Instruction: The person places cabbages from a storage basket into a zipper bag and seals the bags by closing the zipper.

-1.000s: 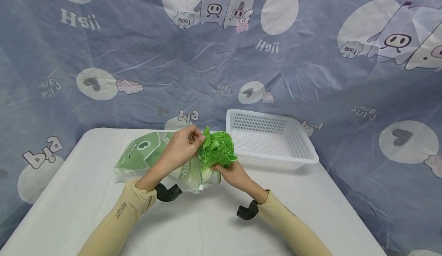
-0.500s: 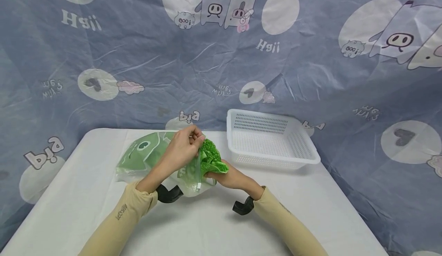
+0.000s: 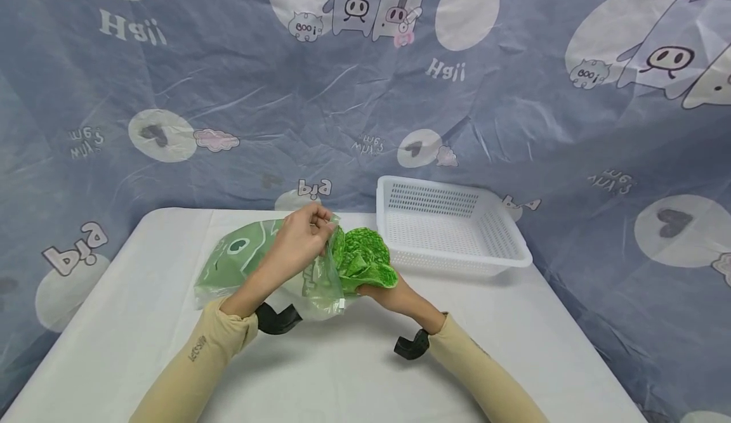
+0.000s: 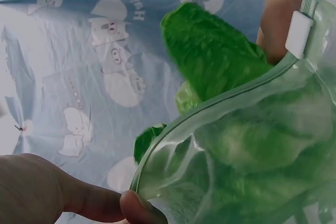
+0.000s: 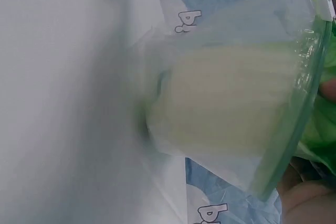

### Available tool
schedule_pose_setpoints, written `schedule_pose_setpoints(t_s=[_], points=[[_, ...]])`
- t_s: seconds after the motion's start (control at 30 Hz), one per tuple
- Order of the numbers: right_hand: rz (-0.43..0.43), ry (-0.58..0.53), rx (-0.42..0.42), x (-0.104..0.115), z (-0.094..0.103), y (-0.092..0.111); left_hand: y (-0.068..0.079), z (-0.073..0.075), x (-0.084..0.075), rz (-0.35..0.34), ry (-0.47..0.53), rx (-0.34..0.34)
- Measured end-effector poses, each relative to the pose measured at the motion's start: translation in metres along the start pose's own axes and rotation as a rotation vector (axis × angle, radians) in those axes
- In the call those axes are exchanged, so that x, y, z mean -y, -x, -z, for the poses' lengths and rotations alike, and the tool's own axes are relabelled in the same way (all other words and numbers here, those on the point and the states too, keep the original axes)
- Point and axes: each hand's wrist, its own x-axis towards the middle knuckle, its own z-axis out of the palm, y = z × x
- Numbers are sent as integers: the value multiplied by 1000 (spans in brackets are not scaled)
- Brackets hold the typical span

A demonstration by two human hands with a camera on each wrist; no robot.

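In the head view, my left hand (image 3: 301, 238) pinches the top edge of a clear and green zip bag (image 3: 231, 261) at its mouth. The thumb and fingertip on the rim show in the left wrist view, where a white slider (image 4: 299, 34) sits at the rim's other end. A leafy green lettuce (image 3: 365, 255) lies with its pale stem end inside the bag and its leaves sticking out on the right. My right hand (image 3: 396, 295) holds the lettuce from below and the right; leaves hide most of its fingers. Through the plastic, the pale stem (image 5: 231, 98) shows in the right wrist view.
A white perforated basket (image 3: 451, 263) stands behind and to the right of the hands. The white-covered table (image 3: 320, 372) ends at a blue printed cloth (image 3: 297, 112) hanging behind it. Black bands are on both wrists.
The lettuce's stem end has gone left into the bag; it was partly visible outside before. In the last half second, right hand and leaves shifted slightly right. My left hand stays on the rim.
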Motion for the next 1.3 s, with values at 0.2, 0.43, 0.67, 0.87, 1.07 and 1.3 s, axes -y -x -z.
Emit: schedule_pose_setpoints(t_s=[0.2, 0.43, 0.67, 0.87, 1.07, 1.3], points=[[112, 25, -43, -3, 3, 4, -1, 2, 0, 6, -13, -2], [114, 62, 73, 1, 6, 2, -1, -3, 0, -6, -42, 17], [133, 42, 208, 10, 5, -9, 2, -9, -2, -79, -78, 66], [123, 102, 172, 20, -2, -19, 8, -9, -5, -153, -107, 78], [146, 391, 74, 30, -15, -28, 13, -13, -7, -204, -147, 111], [-35, 307, 42, 50, -5, -22, 14, -2, -9, -170, -194, 74]])
